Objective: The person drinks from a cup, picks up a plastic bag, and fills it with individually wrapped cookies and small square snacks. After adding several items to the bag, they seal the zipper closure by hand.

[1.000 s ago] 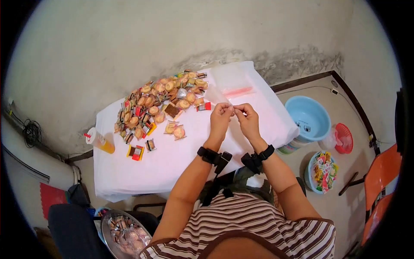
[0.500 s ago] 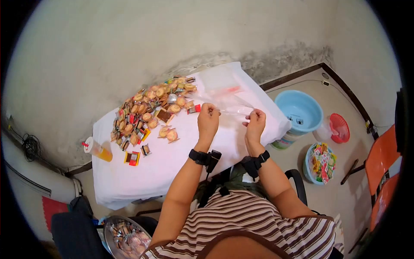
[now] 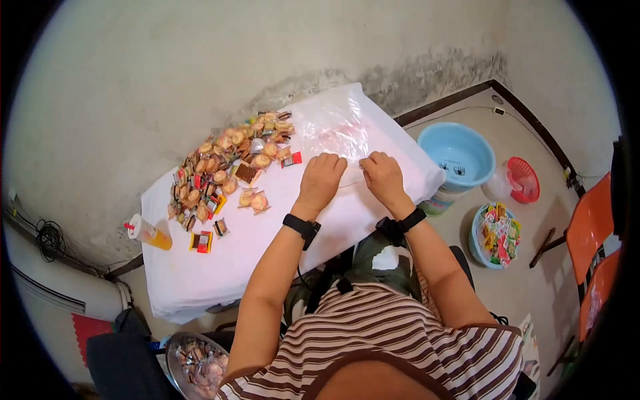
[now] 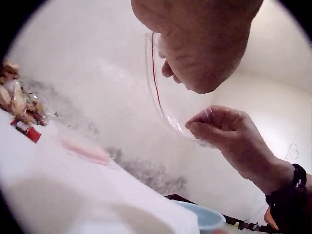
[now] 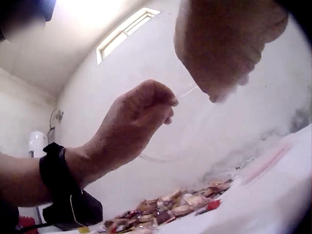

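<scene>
A clear plastic zip bag (image 3: 337, 127) with a red line along its mouth (image 4: 155, 73) is stretched between both hands, above the white-clothed table (image 3: 267, 267). My left hand (image 3: 323, 179) pinches one corner of the mouth, fingers curled. At the other corner, my right hand (image 3: 383, 177) grips the edge between thumb and fingers, as the left wrist view shows. Beneath the bag lies a stack of flat bags with pink edges (image 4: 87, 151). Left of the hands spreads a heap of wrapped cookies and snacks (image 3: 223, 167), a red packet (image 3: 291, 160) at its near edge.
A bottle of orange drink (image 3: 150, 233) stands at the table's left. On the floor to the right are a blue basin (image 3: 460, 143), a red basket (image 3: 523, 193) and a tub of colourful packets (image 3: 495, 233). A metal bowl of snacks (image 3: 175, 357) sits at lower left.
The hands were together at the bag's edge, then drew apart sideways. The bag now spreads out flat and wide beyond them, away from the body.
</scene>
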A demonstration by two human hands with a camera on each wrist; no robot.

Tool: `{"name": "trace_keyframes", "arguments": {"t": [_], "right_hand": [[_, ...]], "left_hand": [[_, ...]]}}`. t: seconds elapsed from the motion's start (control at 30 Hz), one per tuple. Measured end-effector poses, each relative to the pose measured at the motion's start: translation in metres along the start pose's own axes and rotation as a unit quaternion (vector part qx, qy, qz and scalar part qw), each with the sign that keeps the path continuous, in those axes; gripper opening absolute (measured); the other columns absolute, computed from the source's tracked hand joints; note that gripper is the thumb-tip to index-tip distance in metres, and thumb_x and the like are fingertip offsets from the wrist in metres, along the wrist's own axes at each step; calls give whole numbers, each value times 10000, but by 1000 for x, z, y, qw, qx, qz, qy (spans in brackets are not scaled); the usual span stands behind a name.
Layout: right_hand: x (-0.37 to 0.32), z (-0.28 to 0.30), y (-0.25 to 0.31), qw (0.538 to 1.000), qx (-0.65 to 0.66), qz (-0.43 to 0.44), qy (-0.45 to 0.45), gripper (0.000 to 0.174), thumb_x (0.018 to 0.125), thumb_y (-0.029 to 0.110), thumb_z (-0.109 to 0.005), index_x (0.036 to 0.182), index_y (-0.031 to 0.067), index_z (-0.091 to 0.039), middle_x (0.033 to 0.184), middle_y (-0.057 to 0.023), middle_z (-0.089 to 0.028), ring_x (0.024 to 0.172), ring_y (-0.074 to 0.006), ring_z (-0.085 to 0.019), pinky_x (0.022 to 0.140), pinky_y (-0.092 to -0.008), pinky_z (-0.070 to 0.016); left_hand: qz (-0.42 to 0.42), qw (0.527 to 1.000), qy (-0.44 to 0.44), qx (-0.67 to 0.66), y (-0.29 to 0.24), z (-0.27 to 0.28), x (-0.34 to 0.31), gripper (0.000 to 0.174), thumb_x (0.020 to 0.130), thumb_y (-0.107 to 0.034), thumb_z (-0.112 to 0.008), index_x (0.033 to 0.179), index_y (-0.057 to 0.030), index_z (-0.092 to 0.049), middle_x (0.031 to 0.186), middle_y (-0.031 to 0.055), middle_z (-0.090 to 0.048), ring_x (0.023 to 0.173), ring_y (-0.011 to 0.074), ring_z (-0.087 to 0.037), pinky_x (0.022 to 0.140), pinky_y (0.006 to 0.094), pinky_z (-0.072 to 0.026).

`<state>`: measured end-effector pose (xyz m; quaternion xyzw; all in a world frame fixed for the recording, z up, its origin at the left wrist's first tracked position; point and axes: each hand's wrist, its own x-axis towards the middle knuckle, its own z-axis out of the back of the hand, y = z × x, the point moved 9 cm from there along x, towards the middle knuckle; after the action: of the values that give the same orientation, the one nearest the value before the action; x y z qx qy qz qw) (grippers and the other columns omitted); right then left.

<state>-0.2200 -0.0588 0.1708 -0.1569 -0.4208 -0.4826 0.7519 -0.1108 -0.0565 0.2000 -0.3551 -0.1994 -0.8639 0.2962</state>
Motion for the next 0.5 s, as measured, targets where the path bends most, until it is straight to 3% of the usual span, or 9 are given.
{"name": "trace_keyframes", "arguments": {"t": [0.07, 0.1, 0.13, 0.23, 0.3, 0.33, 0.4, 0.43, 0.5], "right_hand": [[-21, -30, -16, 995, 36, -64, 72, 25, 769, 90, -595, 774, 72, -579, 759, -81, -520, 769, -265, -560, 661, -393, -459], [-31, -38, -15, 994, 38, -65, 75, 25, 769, 90, -595, 774, 72, -579, 759, -81, -520, 769, -265, -560, 661, -393, -459], [-42, -45, -16, 991, 51, -86, 86, 40, 777, 94, -595, 806, 67, -594, 764, -94, -524, 757, -277, -561, 638, -390, -465], [-63, -63, -14, 985, 79, -118, 95, 100, 797, 111, -589, 878, 64, -623, 775, -111, -530, 746, -291, -564, 625, -385, -473], [-73, -72, -15, 982, 90, -134, 97, 190, 811, 134, -588, 983, 75, -643, 786, -114, -539, 741, -293, -569, 630, -377, -478], [-77, -75, -14, 982, 92, -133, 100, 190, 811, 134, -588, 983, 75, -643, 786, -114, -539, 741, -293, -569, 630, -377, -478], [-82, -86, -17, 971, 95, -173, 138, 230, 808, 135, -594, 1026, 77, -639, 779, -113, -537, 725, -298, -569, 626, -379, -476], [-81, -87, -17, 970, 96, -172, 140, 230, 808, 135, -594, 1026, 77, -639, 779, -113, -537, 725, -298, -569, 626, -379, -476], [-77, -76, -19, 971, 128, -181, 92, 307, 781, 121, -606, 1083, 75, -631, 752, -104, -527, 691, -289, -558, 607, -376, -465]], "left_hand": [[11, 999, 36, -18, 1, -16, -15, 126, 760, -75, -536, 885, -64, -542, 825, 88, -522, 794, 254, -524, 688, 362, -431], [20, 997, 70, -37, 1, -31, -28, 159, 774, -72, -542, 930, -49, -566, 861, 107, -553, 818, 276, -544, 714, 380, -446], [-43, 992, 20, -120, -10, -43, -50, 201, 788, -77, -537, 981, -32, -573, 924, 127, -573, 877, 296, -554, 784, 393, -448], [-7, 980, 102, -171, -28, -76, -81, 223, 796, -76, -540, 1009, -17, -575, 946, 135, -578, 905, 308, -560, 833, 392, -441], [154, 955, 160, -198, -7, -107, -102, 231, 809, -108, -533, 1021, -34, -589, 1063, 150, -582, 1032, 338, -538, 885, 473, -412], [158, 954, 161, -198, -8, -115, -109, 231, 809, -108, -533, 1021, -34, -589, 1063, 150, -582, 1032, 338, -538, 885, 473, -412], [211, 949, 211, -99, 1, -130, -124, 298, 815, -181, -571, 1094, -78, -593, 1311, 180, -467, 1249, 379, -392, 972, 613, -297], [213, 949, 212, -99, 4, -131, -124, 298, 815, -181, -571, 1094, -78, -593, 1311, 180, -467, 1249, 379, -392, 972, 613, -297], [197, 942, 254, -99, 5, -138, -121, 427, 825, -273, -582, 1224, -124, -550, 1455, 194, -286, 1378, 386, -166, 1006, 685, -152]]}}
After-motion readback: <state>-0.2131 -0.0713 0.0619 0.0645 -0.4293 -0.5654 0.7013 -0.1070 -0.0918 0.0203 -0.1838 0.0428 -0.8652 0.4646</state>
